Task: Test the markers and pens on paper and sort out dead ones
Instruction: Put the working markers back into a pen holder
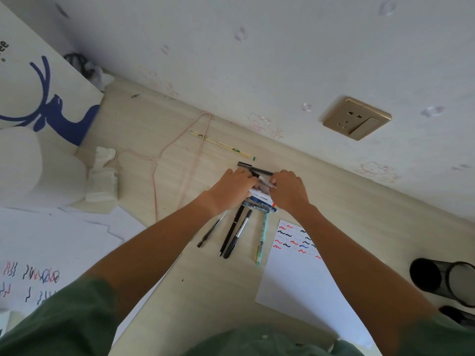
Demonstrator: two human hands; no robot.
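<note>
A white marker with a black cap (264, 182) is held just above a pile of markers (259, 202) on the desk near the wall. My left hand (231, 188) grips its capped end and my right hand (290, 191) grips its other end. Both hands hide part of the pile. Two dark markers (257, 170) lie just beyond the hands. In front of the pile lie black pens (234, 233), a thin black pen (209, 233) and a pale teal pen (263, 235). A white test sheet (293, 273) with red, black and blue squiggles lies to the right.
A black mesh pen holder (442, 281) lies on its side at the right edge. Scribbled sheets (51, 253) cover the desk's left. A pink wire hanger (180, 155), chopsticks (221, 145), a crumpled tissue (102, 176) and a paper bag (38, 86) sit farther back.
</note>
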